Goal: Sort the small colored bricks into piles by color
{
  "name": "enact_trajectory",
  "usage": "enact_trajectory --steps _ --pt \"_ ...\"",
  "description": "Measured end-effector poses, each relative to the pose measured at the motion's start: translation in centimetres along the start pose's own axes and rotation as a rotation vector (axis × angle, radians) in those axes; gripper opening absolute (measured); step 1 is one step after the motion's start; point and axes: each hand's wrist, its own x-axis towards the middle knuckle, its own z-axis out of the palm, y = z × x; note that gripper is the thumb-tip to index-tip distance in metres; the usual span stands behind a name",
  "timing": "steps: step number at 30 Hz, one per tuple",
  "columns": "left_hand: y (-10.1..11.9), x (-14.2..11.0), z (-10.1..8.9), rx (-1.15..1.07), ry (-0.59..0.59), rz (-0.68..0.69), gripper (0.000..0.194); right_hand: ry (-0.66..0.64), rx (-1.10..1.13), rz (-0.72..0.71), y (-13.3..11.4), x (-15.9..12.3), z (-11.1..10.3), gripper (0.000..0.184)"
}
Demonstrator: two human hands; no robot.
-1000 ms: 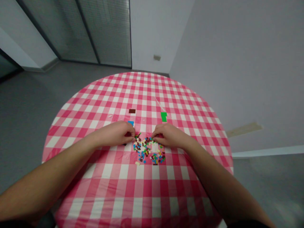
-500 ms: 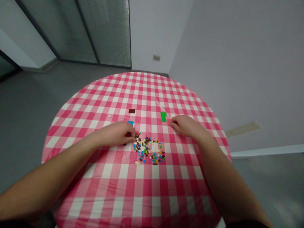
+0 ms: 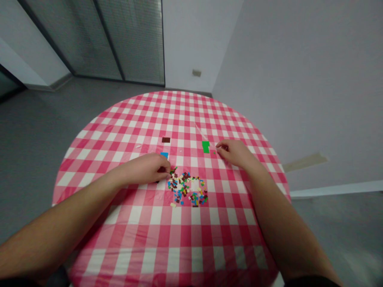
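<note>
Near one brick heap [image 3: 187, 189], left hand [image 3: 145, 169] and right hand [image 3: 235, 153] hover.

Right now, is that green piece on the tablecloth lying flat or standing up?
Lying flat: the green rectangular piece shows its broad face against the checked tablecloth, and the right hand is beside it, not touching it.

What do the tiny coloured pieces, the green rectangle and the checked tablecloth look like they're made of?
The tiny coloured bricks look like moulded hard plastic, judging by their crisp edges and saturated colours. The green rectangle is probably plastic too, flat and evenly coloured. The pink-and-white tablecloth looks like thin vinyl, with a soft sheen and creases, though coated fabric is possible.
</note>
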Motion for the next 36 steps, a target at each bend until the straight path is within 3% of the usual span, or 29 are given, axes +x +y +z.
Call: enact_trajectory --steps 6,16,25,36 --pt "-0.1 0.0 0.0 -0.024 0.007 0.008 0.021 -0.072 0.103 -0.066 0.1 -0.1 0.4 0.023" --pt "0.2 0.0 0.0 -0.023 -0.006 0.000 0.021 0.084 0.139 0.016 0.0 1.0 1.7 0.019" --pt "0.0 0.0 0.1 -0.008 -0.010 -0.002 0.020 0.117 0.129 -0.054 0.3 1.4 2.5 0.021" --pt "0.2 0.1 -0.1 -0.027 -0.004 0.001 0.020 0.128 0.123 -0.029 0.3 1.5 2.6 0.021"
